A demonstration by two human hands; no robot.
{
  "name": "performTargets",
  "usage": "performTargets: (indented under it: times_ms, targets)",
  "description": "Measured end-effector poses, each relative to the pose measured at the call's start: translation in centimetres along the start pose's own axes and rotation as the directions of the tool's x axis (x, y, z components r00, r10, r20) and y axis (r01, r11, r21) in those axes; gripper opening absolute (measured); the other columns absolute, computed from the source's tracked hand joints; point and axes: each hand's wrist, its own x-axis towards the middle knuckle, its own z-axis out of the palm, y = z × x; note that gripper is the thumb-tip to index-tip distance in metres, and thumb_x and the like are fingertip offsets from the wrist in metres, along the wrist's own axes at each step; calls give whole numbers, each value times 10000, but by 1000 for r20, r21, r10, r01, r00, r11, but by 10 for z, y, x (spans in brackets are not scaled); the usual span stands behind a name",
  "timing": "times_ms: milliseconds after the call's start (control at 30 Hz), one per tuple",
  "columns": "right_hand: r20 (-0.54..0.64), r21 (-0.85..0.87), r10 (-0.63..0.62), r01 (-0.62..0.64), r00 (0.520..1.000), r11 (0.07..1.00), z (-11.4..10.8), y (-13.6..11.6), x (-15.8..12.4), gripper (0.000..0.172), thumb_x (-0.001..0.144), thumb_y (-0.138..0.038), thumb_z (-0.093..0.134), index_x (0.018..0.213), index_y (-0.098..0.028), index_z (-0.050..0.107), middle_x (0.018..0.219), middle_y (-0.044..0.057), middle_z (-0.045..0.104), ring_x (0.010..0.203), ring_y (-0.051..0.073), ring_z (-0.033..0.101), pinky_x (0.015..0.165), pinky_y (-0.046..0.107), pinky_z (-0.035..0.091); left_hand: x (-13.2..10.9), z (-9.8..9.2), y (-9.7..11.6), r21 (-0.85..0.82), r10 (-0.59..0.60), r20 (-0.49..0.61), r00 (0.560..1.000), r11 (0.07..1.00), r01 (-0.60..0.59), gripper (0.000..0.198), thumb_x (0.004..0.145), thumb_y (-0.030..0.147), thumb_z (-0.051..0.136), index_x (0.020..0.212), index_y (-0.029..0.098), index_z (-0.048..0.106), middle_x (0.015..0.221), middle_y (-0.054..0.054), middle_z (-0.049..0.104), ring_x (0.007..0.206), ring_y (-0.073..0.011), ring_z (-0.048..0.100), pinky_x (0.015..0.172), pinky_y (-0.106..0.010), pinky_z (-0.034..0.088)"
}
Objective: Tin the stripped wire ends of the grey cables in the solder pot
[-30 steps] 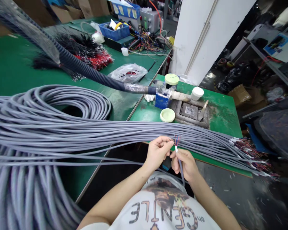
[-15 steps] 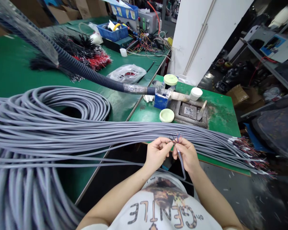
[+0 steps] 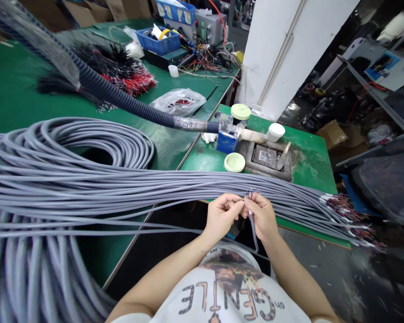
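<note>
My right hand (image 3: 263, 217) grips one grey cable (image 3: 253, 231) just below its stripped end, where thin coloured wires (image 3: 252, 193) fan upward. My left hand (image 3: 222, 214) is pinched at those wires, fingertips touching the right hand's. Both hands are in front of my chest, just below a long bundle of grey cables (image 3: 155, 186) that runs across the green bench (image 3: 13, 94). The bundle's stripped ends (image 3: 353, 215) hang past the bench at the right.
A large coil of grey cable (image 3: 87, 143) fills the left. A black corrugated hose (image 3: 121, 101) leads to a metal fixture (image 3: 267, 157) with pale lids (image 3: 234, 162) and a blue box (image 3: 226, 141). Red and black wire bunches (image 3: 121, 74) and a blue bin (image 3: 158, 41) lie farther back.
My right hand has risen and closed in on my left, so the fingertips now meet at the stripped wires. The cable end sits slightly further right.
</note>
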Motion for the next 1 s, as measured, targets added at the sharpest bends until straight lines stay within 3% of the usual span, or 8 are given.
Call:
performTargets:
  times_ms: [167,333,500,600,667,767,867,1000]
  targets:
    - [-70,-112,-161,153,984,982,0,1,0,110,771,-277,681,738,-183,634,587,-38,537,512,81,463,507,222,382,3,1,-4,-89,-77,36,996,993,80,261,719,387,706,757,146,611,407,79,490,319,-31,369,330,-139,276]
    - [-55,-201,-181,167,982,965,-10,-6,5,122,804,-281,654,736,-184,622,558,-47,505,471,71,422,461,216,339,8,6,-11,-126,-101,77,992,986,110,268,730,393,703,767,145,610,421,76,501,333,-34,391,336,-138,298]
    - [-71,-245,-202,179,977,953,-18,-19,16,155,799,-297,651,714,-181,593,546,-51,479,473,75,411,445,211,333,19,23,-18,-172,-112,113,987,976,131,287,729,413,702,778,149,600,432,77,506,336,-35,393,345,-143,306]
    - [-72,-364,-230,189,970,912,-29,-32,26,162,801,-323,640,738,-183,589,550,-53,470,470,78,400,437,212,327,29,31,-21,-166,-112,169,979,976,140,289,750,425,676,790,150,595,449,72,515,348,-39,402,361,-149,320]
    - [-75,-501,-268,196,961,843,-41,-45,37,169,807,-340,626,755,-182,592,537,-57,458,461,79,390,439,214,316,34,31,-21,-103,-67,209,976,991,90,268,772,409,657,795,146,607,469,62,520,379,-49,430,391,-162,353]
    - [-60,-720,-323,184,944,669,-63,-69,59,193,805,-352,605,734,-173,592,522,-56,445,467,82,387,461,219,297,41,22,-22,76,136,184,973,985,-152,192,800,338,639,791,146,640,515,45,530,454,-63,469,467,-183,396]
    - [-16,-883,-369,160,929,442,-86,-89,89,228,793,-353,583,665,-165,575,516,-50,430,492,86,373,490,226,281,47,9,-23,272,390,157,907,866,-419,111,818,261,621,798,159,660,592,22,579,509,-70,481,533,-201,412]
    - [16,-982,-337,78,941,172,-107,-97,131,257,760,-360,560,593,-165,547,507,-38,426,511,98,366,507,239,257,54,-1,-29,390,523,229,821,723,-570,79,836,219,598,844,171,660,636,4,615,552,-92,519,572,-218,432]
